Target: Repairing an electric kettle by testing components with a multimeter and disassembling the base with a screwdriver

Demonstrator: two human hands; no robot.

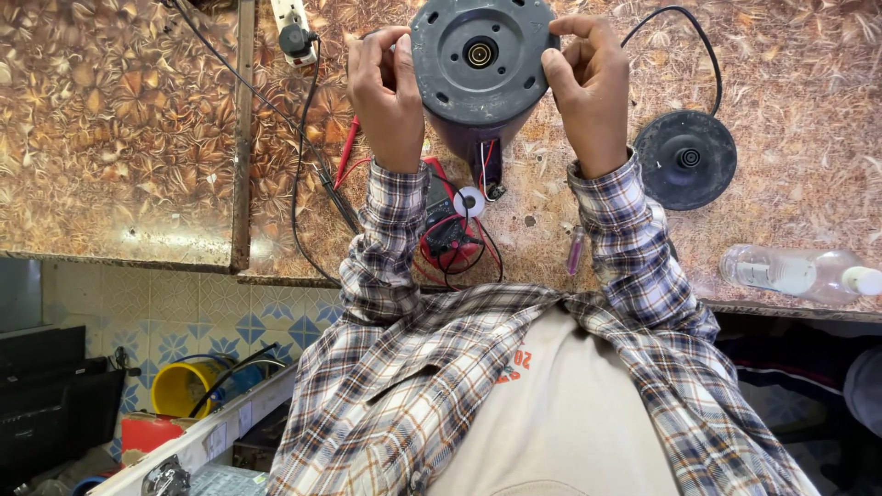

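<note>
Both arms stretched straight out in plaid sleeves. Left hand (386, 96) and right hand (588, 87) face each other — fingers curled in, clamped tight.

Plaid shirt sleeves (634, 248), beige tee (560, 413)

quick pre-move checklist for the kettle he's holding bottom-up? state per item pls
1. Two-hand hold: left hand and right hand grip opposite sides of the kettle: ok.
2. Underside faces the camera, centre connector visible: ok.
3. Kettle lifted off its base, which lies apart on the counter: ok.
4. Loose red and black wires hang from the kettle's near edge, exposed: not ok.
5. Power strip has a plug in it; what it feeds: cannot tell.
6. Multimeter and its leads lie under the kettle, bottle at the counter edge: not ok, cluttered.
</note>
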